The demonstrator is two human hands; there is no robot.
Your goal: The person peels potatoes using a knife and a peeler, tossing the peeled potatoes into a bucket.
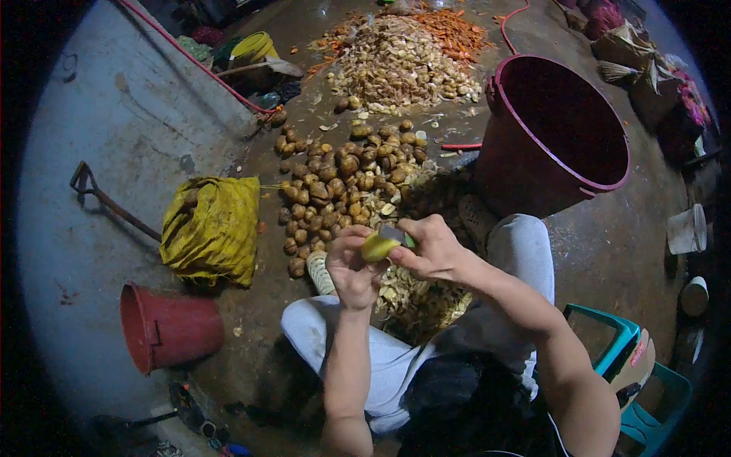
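My left hand point(354, 266) is closed around a yellow, partly peeled potato point(375, 247), held above my lap. My right hand point(434, 250) grips a small knife point(392, 233) with a broad grey blade and a bit of green at the handle. The blade lies against the potato's upper side, and my right thumb rests near its end. Beyond my hands, many brown unpeeled potatoes point(327, 183) are heaped on the floor. Pale peelings point(419, 297) lie between my legs, below my hands.
A large dark red tub point(518, 145) stands at the right front. To the left are a yellow sack point(217, 228) and a red bucket point(183, 327). Farther off are a pale peelings heap point(407, 65) and orange peelings point(453, 34). A teal stool point(609, 335) sits at right.
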